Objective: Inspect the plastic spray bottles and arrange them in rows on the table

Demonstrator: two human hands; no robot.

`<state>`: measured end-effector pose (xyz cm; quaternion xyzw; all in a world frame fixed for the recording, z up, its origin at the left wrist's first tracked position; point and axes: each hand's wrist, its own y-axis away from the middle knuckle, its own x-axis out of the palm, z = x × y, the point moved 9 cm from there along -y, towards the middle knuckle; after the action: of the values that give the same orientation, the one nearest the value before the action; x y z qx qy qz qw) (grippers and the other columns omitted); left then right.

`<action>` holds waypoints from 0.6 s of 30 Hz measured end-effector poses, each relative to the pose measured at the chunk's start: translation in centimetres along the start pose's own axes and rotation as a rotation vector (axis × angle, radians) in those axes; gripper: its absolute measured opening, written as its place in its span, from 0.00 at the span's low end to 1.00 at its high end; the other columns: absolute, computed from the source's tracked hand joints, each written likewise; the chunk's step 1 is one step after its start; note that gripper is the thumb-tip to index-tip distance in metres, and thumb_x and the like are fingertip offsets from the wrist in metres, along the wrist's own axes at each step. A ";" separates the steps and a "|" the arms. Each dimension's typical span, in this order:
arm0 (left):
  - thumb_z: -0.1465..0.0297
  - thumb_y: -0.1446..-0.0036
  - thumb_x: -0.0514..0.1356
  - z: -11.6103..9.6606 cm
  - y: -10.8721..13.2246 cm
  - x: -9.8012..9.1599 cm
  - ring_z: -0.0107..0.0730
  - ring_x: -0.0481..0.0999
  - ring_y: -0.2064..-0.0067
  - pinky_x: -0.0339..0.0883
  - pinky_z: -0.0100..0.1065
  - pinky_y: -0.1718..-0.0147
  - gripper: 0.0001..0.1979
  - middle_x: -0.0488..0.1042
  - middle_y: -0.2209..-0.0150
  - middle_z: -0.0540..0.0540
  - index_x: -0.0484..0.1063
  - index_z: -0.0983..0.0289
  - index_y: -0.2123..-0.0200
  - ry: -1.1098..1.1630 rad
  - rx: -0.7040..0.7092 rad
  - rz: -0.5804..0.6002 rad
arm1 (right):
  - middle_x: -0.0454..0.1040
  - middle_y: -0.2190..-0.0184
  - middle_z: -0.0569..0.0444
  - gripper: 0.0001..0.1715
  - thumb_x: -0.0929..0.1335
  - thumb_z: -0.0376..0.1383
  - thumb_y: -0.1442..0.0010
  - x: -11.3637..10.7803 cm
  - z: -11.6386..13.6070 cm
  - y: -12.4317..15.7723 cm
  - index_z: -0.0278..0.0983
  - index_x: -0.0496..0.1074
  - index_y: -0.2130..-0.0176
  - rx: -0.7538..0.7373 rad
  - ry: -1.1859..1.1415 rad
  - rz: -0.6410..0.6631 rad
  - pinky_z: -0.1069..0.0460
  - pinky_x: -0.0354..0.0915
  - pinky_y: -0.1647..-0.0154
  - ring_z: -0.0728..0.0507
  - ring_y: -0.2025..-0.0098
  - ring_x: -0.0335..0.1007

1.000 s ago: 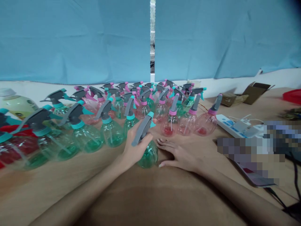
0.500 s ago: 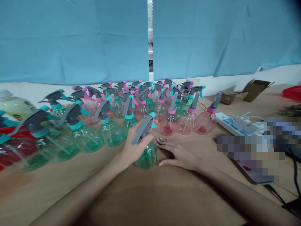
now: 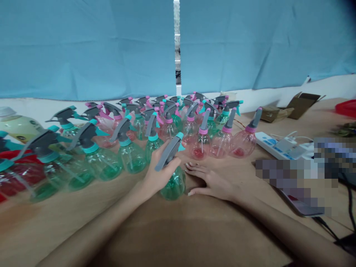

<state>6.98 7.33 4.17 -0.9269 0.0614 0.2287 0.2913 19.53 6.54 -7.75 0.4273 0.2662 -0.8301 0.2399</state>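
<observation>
My left hand [image 3: 160,163] is closed around the neck of a green spray bottle [image 3: 174,187] with a grey head and a turquoise nozzle. The bottle stands upright on the wooden table [image 3: 155,230]; its neck is hidden by the fingers. Just right of it my right hand [image 3: 207,180] lies on the table, fingers stretched out, holding nothing. A row of green spray bottles with turquoise collars [image 3: 132,159] runs off to the left. Beyond my right hand stand pink spray bottles with pink collars [image 3: 198,150].
More green and pink spray bottles crowd the back, before a blue cloth [image 3: 89,48]. To the right are a white power strip [image 3: 272,144], a partly blurred phone [image 3: 303,205] with a cable, and an open cardboard box [image 3: 303,105]. A large jug [image 3: 19,124] stands far left.
</observation>
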 end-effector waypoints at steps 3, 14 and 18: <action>0.73 0.52 0.54 0.1 0.0 -0.1 0.26 0.57 0.78 0.54 0.31 0.78 0.04 0.58 0.80 0.46 0.60 0.61 0.76 -0.010 0.001 -0.001 | 0.55 0.37 0.46 0.48 0.65 0.58 0.48 0.0 0.0 0.0 0.36 0.55 0.38 0.006 0.003 0.006 0.42 0.47 0.35 0.40 0.35 0.46; 0.73 0.51 0.55 0.5 0.1 -0.6 0.28 0.59 0.78 0.55 0.32 0.77 0.02 0.62 0.80 0.46 0.66 0.61 0.74 -0.086 -0.002 -0.016 | 0.56 0.38 0.48 0.45 0.67 0.57 0.49 0.0 0.0 0.1 0.40 0.56 0.38 -0.002 -0.019 -0.025 0.40 0.49 0.36 0.39 0.35 0.47; 0.72 0.51 0.54 0.1 0.0 -0.4 0.30 0.65 0.73 0.59 0.34 0.73 0.05 0.69 0.74 0.49 0.69 0.61 0.70 -0.064 -0.011 0.006 | 0.56 0.38 0.48 0.46 0.66 0.57 0.49 0.0 -0.2 0.1 0.39 0.55 0.38 0.004 -0.017 -0.020 0.41 0.49 0.36 0.38 0.35 0.47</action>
<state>6.58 7.37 4.23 -0.9205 0.0538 0.2593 0.2872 19.68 6.56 -7.86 0.4180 0.2670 -0.8365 0.2329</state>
